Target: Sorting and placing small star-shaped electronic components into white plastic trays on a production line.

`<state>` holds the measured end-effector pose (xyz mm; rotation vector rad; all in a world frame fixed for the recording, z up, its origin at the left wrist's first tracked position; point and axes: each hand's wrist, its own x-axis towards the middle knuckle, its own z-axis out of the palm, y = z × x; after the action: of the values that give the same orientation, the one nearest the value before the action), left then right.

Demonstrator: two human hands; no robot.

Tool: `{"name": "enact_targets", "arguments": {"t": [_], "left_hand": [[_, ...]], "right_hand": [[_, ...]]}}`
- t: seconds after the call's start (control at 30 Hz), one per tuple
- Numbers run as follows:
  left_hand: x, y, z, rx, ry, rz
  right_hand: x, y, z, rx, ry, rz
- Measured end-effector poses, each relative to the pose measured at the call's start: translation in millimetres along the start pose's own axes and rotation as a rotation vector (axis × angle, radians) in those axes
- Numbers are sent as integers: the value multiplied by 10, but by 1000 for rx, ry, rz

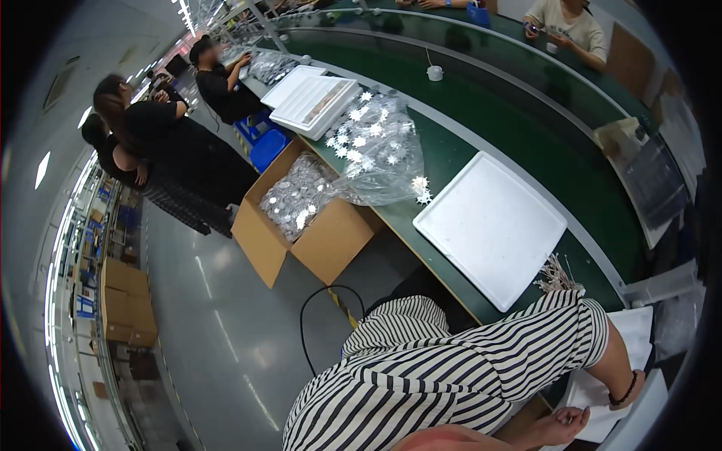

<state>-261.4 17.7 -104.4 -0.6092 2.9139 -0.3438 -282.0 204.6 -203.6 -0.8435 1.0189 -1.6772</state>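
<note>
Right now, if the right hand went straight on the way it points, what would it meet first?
Probably the white surface just ahead of the right hand, near the dark bracelet; depth is unclear, so it might pass above.

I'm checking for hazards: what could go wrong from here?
The clear bag of star-shaped pieces seems to overhang the green table, so it might slide off. The bundle of thin strands lies by the striped sleeve; it could get knocked away. The looped black cable could trip someone.
</note>
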Motion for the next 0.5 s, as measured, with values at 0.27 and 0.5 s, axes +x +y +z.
{"name": "enact_targets", "arguments": {"t": [0.27, 0.5], "left_hand": [[-62, -93, 75, 25, 14, 154], [152, -19, 186, 83, 64, 307]], "right_hand": [[61, 78, -228, 248, -307, 240], [-115, 71, -95, -233, 53, 98]]}}
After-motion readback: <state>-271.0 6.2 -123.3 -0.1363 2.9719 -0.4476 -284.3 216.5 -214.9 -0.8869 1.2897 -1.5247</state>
